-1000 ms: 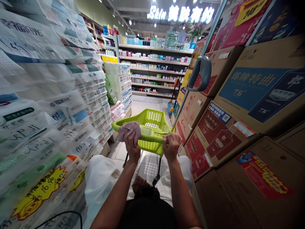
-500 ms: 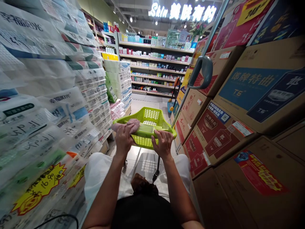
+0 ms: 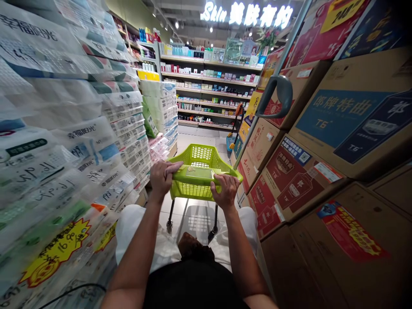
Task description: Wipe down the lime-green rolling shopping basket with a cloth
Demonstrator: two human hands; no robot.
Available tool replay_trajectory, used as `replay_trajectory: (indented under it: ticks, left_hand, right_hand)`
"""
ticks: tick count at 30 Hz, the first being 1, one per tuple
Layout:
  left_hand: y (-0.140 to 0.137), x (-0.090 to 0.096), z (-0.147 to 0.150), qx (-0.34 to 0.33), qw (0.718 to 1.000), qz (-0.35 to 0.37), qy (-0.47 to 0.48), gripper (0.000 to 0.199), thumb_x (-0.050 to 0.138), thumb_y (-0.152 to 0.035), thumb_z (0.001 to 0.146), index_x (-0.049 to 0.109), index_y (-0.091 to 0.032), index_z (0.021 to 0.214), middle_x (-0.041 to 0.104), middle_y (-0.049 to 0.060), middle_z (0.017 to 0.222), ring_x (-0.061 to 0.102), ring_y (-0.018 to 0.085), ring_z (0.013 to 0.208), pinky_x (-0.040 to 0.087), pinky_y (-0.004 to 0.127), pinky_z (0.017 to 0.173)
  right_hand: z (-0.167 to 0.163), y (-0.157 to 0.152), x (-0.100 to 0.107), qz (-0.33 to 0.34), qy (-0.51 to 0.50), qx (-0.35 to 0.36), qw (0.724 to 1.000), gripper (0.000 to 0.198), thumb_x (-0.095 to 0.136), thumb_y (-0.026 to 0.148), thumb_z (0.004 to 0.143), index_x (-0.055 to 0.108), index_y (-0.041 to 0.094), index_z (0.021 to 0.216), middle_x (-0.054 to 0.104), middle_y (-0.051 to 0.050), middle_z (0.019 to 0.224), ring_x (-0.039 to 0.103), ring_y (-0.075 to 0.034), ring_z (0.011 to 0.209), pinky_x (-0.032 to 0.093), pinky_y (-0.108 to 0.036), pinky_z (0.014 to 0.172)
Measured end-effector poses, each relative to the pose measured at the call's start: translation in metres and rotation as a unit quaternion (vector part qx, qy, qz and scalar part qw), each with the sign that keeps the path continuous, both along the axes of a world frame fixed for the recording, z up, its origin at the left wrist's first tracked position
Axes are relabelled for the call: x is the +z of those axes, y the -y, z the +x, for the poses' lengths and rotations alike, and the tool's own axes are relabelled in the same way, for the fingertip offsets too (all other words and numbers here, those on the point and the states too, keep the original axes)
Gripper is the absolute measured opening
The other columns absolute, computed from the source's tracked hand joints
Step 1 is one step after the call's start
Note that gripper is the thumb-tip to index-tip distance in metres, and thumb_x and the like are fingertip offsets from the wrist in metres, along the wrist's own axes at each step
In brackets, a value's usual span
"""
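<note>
A lime-green shopping cart (image 3: 193, 191) with a perforated basket stands in front of my legs. Its wide handle (image 3: 199, 173) carries a clear panel in the middle. At the handle's left end, my left hand (image 3: 160, 179) is closed on a pink cloth (image 3: 174, 168), most of which is hidden by the fingers. The fingers of my right hand (image 3: 225, 189) curl over the right part of the handle, with the thumb on the near side.
Stacked packs of tissue paper (image 3: 86, 141) rise close on my left. Cartons (image 3: 309, 171) form a wall on the right, with a grey handle on a pole (image 3: 279, 98) leaning before them. Shelves of small goods (image 3: 212, 86) stand ahead across the tiled floor (image 3: 196, 133).
My left hand has drawn the pink cloth left to the handle's end, baring the middle panel. The cart has shifted slightly right. My right hand still grips the handle.
</note>
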State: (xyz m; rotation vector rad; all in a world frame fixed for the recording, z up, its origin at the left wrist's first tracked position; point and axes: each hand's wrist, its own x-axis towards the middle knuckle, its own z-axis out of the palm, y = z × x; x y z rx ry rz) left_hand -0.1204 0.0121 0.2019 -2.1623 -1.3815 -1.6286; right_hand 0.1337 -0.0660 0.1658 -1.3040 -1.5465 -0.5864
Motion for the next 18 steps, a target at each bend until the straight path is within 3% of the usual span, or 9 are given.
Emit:
replay_trajectory:
  ticks: [3,5,7,9,11,13,15,17,18]
  left_hand:
    - [0.024,-0.060,0.032,0.038,0.969,0.166,0.178,0.026,0.054,-0.020,0.083,0.065,-0.020,0.106,0.061,0.013,0.113,0.057,0.029,0.115,0.046,0.049,0.107]
    - [0.033,-0.090,0.051,0.045,0.951,0.199,0.233,0.027,0.058,-0.020,0.080,0.061,-0.020,0.107,0.055,0.011,0.113,0.057,0.028,0.111,0.048,0.049,0.102]
    - [0.032,-0.099,0.059,0.067,0.940,0.197,0.271,0.031,0.062,-0.023,0.077,0.058,-0.020,0.107,0.052,0.010,0.115,0.056,0.029,0.112,0.048,0.050,0.101]
    - [0.021,-0.085,0.051,0.115,0.926,0.173,0.316,0.034,0.063,-0.027,0.078,0.059,-0.019,0.111,0.054,0.013,0.120,0.054,0.030,0.121,0.046,0.051,0.107]
    - [0.004,-0.056,0.031,0.135,0.911,0.115,0.372,0.035,0.060,-0.027,0.082,0.062,-0.018,0.116,0.059,0.014,0.124,0.054,0.029,0.125,0.043,0.048,0.113]
    - [-0.015,-0.025,0.007,0.047,0.897,0.013,0.439,0.030,0.062,-0.027,0.079,0.066,-0.018,0.108,0.066,0.009,0.109,0.063,0.024,0.109,0.051,0.041,0.104]
    - [-0.028,-0.008,-0.011,-0.070,0.844,-0.088,0.525,0.025,0.066,-0.027,0.074,0.068,-0.017,0.097,0.068,0.006,0.091,0.067,0.020,0.088,0.058,0.035,0.087]
    - [-0.030,-0.009,-0.015,-0.144,0.789,-0.133,0.582,0.023,0.069,-0.027,0.074,0.069,-0.016,0.094,0.068,0.003,0.082,0.067,0.016,0.076,0.059,0.030,0.076]
    - [-0.026,-0.015,-0.011,-0.160,0.776,-0.133,0.595,0.023,0.070,-0.029,0.076,0.070,-0.017,0.096,0.069,0.003,0.082,0.067,0.015,0.075,0.059,0.028,0.074]
  right_hand:
    - [0.005,0.002,-0.001,0.010,-0.009,0.010,1.000,0.020,0.061,0.033,0.092,0.068,0.024,0.109,0.072,-0.004,0.101,0.063,-0.022,0.100,0.034,-0.041,0.102]
    - [0.009,0.004,0.000,0.021,-0.005,0.021,1.000,0.020,0.061,0.032,0.093,0.068,0.024,0.109,0.072,-0.004,0.100,0.063,-0.022,0.099,0.034,-0.041,0.102]
    - [0.013,0.005,0.001,0.022,0.003,0.030,0.999,0.020,0.060,0.031,0.094,0.068,0.023,0.111,0.072,-0.004,0.101,0.063,-0.022,0.099,0.035,-0.041,0.101]
    - [0.017,0.006,0.002,0.017,0.010,0.038,0.999,0.020,0.059,0.031,0.095,0.067,0.024,0.112,0.073,-0.003,0.101,0.064,-0.021,0.098,0.035,-0.040,0.101]
    - [0.020,0.006,0.003,0.015,0.014,0.045,0.999,0.019,0.058,0.032,0.096,0.068,0.024,0.112,0.073,-0.003,0.102,0.065,-0.021,0.098,0.035,-0.039,0.101]
    - [0.022,0.006,0.003,0.013,0.012,0.046,0.999,0.019,0.058,0.034,0.096,0.068,0.024,0.110,0.074,-0.003,0.101,0.066,-0.021,0.097,0.036,-0.039,0.100]
    - [0.023,0.005,0.003,0.012,-0.002,0.043,0.999,0.019,0.058,0.035,0.096,0.069,0.024,0.107,0.074,-0.003,0.100,0.066,-0.021,0.097,0.036,-0.039,0.100]
    - [0.023,0.004,0.003,0.013,-0.019,0.038,0.999,0.019,0.058,0.035,0.095,0.070,0.023,0.104,0.074,-0.003,0.098,0.066,-0.021,0.097,0.036,-0.040,0.099]
    - [0.023,0.004,0.002,0.015,-0.026,0.036,0.999,0.019,0.058,0.036,0.095,0.070,0.023,0.103,0.074,-0.003,0.097,0.066,-0.021,0.096,0.036,-0.040,0.099]
